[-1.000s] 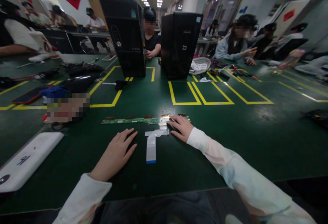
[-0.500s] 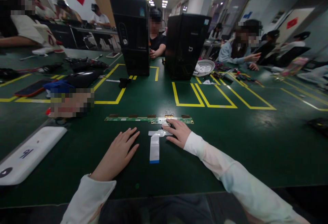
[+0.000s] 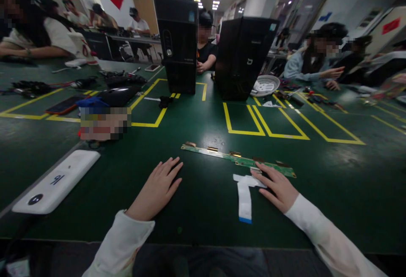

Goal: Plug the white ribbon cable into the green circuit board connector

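A long, narrow green circuit board lies slanted on the dark green table, its right end nearer to me. Copper-coloured tabs stand along its far edge. My right hand rests by the board's right half with fingers spread, the fingertips touching the board and the edge of a white ribbon cable. This flat cable is bent into an angle and has a blue end pointing toward me. Flat on the table to the left lies my left hand, fingers stretched out, holding nothing and apart from the board.
Two black computer towers stand at the back, with a person behind them. A white power bank-like device lies at left, near phones and cables. A white basket sits beyond the yellow tape markings. Other people sit around.
The circuit board and its ribbon cable have slid right with my right hand, and the board has turned to a slant. My left hand lies nearly as before; the view has shifted slightly.
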{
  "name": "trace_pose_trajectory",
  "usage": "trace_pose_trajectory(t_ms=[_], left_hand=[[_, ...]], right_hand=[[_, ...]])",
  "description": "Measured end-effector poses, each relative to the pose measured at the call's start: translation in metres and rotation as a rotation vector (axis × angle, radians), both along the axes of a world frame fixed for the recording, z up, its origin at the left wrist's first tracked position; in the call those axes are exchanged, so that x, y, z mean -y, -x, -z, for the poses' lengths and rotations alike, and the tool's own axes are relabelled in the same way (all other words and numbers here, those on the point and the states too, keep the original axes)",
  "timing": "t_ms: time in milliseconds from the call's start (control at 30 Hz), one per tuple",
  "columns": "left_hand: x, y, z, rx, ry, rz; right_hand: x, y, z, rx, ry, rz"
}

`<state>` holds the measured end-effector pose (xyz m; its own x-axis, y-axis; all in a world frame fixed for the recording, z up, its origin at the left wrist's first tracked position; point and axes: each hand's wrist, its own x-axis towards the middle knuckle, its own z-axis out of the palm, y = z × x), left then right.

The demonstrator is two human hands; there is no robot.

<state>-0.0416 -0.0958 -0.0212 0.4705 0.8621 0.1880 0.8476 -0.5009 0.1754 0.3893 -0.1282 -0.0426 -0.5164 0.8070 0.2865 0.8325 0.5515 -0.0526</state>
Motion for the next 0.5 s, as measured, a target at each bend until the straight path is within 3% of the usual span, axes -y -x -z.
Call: trace_pose_trajectory(t_ms=[267,500], left_hand=[[0.003,-0.002,0.002,-0.034,-0.032,-0.018],[0.003,-0.003,0.003,-0.062,-0.036,-0.021]], right_hand=[[0.074,-0.106,0.018,0.063,-0.076,0.330],[0.109,-0.121,0.026,0.147,-0.081,0.693]])
